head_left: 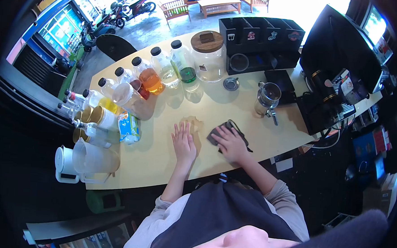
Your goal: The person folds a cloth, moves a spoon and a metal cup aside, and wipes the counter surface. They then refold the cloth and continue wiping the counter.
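Observation:
My left hand [185, 143] lies flat on the pale tabletop [160, 162], fingers stretched out and holding nothing. Just beyond its fingertips is a light brown patch [193, 121], perhaps a spill. To the right, my right hand [231, 143] rests palm down on a dark grey cloth [229, 126]. Its fingers are spread over the cloth, pressing rather than gripping it. Part of the cloth is hidden under that palm. A blue and white packet [129, 127] stands left of my left hand.
Bottles of coloured liquid [150, 80], a wooden-lidded jar [207, 61] and pitchers [93, 158] line the back and left edges. A glass vessel with a metal tap [268, 98] stands to the right, near a small metal strainer [231, 83], a black organiser [261, 42] and a monitor [341, 50].

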### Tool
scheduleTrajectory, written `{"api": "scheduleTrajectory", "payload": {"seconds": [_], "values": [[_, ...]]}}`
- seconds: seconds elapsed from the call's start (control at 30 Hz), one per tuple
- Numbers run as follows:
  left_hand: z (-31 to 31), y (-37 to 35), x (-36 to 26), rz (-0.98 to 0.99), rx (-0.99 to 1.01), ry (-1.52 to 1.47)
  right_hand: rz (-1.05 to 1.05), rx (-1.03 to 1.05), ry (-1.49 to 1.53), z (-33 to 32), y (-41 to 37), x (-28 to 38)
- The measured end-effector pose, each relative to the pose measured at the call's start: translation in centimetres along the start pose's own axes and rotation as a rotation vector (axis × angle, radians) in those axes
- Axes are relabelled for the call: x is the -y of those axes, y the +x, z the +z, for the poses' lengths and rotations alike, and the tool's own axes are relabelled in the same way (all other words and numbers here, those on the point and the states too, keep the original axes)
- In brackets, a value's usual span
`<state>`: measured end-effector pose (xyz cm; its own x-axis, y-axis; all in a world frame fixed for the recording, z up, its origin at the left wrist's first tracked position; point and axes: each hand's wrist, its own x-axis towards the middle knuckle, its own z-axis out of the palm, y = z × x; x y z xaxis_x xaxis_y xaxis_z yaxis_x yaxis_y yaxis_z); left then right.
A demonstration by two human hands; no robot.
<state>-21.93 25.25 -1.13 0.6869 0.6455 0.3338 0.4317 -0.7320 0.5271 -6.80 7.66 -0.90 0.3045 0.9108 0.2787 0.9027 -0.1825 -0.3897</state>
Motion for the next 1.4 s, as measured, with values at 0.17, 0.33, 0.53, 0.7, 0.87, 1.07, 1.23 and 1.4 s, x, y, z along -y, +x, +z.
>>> {"api": "scheduleTrajectory", "payload": {"seconds": [0.17, 0.33, 0.53, 0.7, 0.87, 1.07, 1.23, 1.4], "values": [[0.1, -0.1, 0.8, -0.04, -0.038, 0.025, 0.135, -0.161, -0.108, 1.1, 3.1, -3.1], [0.5, -0.5, 1.5, -0.011, -0.089, 0.041, 0.11, -0.157, -0.093, 2.4, 5.6, -1.3], [0.3, -0.3, 1.6, -0.009, -0.106, 0.016, -0.043, 0.033, 0.051, -0.3, 1.9, -1.4], [0.6, -0.3, 1.8, -0.005, -0.095, 0.037, 0.087, -0.114, -0.002, 0.6, 4.8, -2.8], [0.9, -0.3, 2.0, -0.009, -0.086, 0.059, 0.058, -0.129, -0.098, 3.1, 6.5, -0.4], [0.6, -0.2, 2.1, -0.022, -0.074, 0.063, -0.117, 0.063, 0.005, 0.1, 1.7, 0.2], [0.9, -0.4, 2.0, -0.01, -0.074, 0.055, 0.038, -0.051, -0.007, 1.0, 5.0, -1.0], [0.8, -0.4, 2.0, -0.02, -0.068, 0.078, -0.054, -0.08, -0.033, 3.2, 7.3, 1.9]]}}
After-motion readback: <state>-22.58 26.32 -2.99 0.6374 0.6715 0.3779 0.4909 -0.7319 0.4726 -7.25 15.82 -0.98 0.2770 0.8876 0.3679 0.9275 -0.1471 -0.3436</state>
